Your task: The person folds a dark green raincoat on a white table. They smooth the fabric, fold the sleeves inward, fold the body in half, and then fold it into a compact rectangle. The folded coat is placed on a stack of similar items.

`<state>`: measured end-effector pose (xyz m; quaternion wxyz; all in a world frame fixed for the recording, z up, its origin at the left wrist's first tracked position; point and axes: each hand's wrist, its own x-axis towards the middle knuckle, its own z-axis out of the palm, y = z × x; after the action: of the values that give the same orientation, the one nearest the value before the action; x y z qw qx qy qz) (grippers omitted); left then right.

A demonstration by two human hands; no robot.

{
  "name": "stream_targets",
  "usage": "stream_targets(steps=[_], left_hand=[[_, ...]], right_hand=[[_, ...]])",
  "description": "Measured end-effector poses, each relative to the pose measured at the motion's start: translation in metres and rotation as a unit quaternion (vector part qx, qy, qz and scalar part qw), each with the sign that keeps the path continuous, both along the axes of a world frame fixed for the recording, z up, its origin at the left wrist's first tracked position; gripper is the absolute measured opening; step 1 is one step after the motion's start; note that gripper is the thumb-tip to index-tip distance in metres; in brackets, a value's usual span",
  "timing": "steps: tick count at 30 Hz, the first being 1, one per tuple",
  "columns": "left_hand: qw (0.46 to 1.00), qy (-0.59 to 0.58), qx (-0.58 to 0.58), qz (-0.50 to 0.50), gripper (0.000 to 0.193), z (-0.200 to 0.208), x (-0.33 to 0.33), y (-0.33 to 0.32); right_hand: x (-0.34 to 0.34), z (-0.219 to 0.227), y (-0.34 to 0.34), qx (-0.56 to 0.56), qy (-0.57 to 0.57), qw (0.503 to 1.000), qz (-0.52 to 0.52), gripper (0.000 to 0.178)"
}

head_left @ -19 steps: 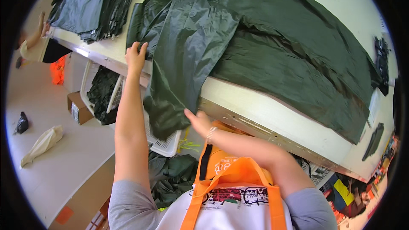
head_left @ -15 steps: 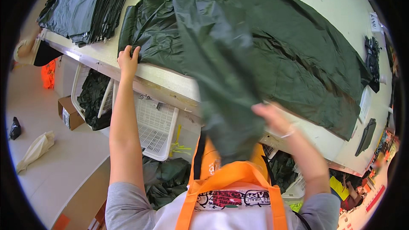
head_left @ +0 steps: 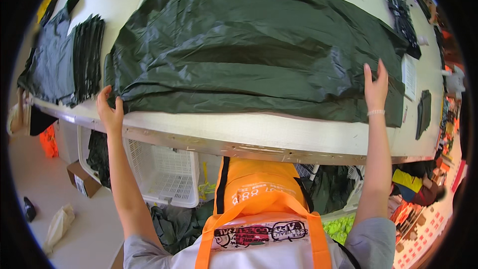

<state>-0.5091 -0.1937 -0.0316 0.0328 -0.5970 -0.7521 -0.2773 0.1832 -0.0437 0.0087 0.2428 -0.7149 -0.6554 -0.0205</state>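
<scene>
A large dark green piece of thin, shiny fabric (head_left: pixel 239 55), which looks like a raincoat, lies spread across the white table (head_left: pixel 239 132), creased and with a folded strip along its near edge. At its near left corner is my left hand (head_left: pixel 111 112), thumb and fingers apart around the edge without a visible grip. My right hand (head_left: pixel 377 89) rests on the fabric near its right end, fingers spread and pointing away from me. An orange apron (head_left: pixel 259 182) covers my front at the table edge.
Folded dark garments (head_left: pixel 87 60) are stacked at the table's left. To the right lie a bundle of black strips (head_left: pixel 402 20), a white card (head_left: pixel 409 77) and a small folded dark piece (head_left: pixel 423 114). Below the table stand white baskets (head_left: pixel 162 169) and a cardboard box (head_left: pixel 83 179).
The fabric flap my right hand was pulling toward me now lies flat on the table. That hand has moved forward and right, letting go. My left hand's fingers have loosened at the corner.
</scene>
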Motion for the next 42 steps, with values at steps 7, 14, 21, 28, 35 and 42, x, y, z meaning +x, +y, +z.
stream_targets(steps=[7,14,21,28,35,42], left_hand=[[0.922,0.144,-0.112,-0.343,0.06,0.034,0.249,0.119],[0.922,0.156,-0.148,-0.321,0.064,-0.045,0.258,0.146],[0.916,0.137,-0.209,-0.313,0.074,0.001,0.19,0.111],[0.929,0.125,-0.229,-0.263,0.079,-0.033,0.154,0.119],[0.993,0.089,-0.046,-0.068,0.081,-0.039,0.096,0.307],[0.948,-0.027,-0.317,0.003,0.118,-0.059,0.054,0.456]], right_hand=[[0.007,-0.033,-0.054,0.024,0.255,0.965,-0.052,0.036],[0.022,0.002,-0.039,-0.113,-0.058,0.986,-0.107,0.024],[-0.007,0.014,-0.032,-0.1,-0.174,0.954,0.223,0.05],[-0.007,-0.059,0.0,-0.239,-0.141,0.928,0.248,0.056],[0.035,-0.049,0.195,-0.063,-0.155,0.956,0.239,0.047],[0.062,-0.067,0.334,-0.289,-0.347,0.881,0.141,0.062]])
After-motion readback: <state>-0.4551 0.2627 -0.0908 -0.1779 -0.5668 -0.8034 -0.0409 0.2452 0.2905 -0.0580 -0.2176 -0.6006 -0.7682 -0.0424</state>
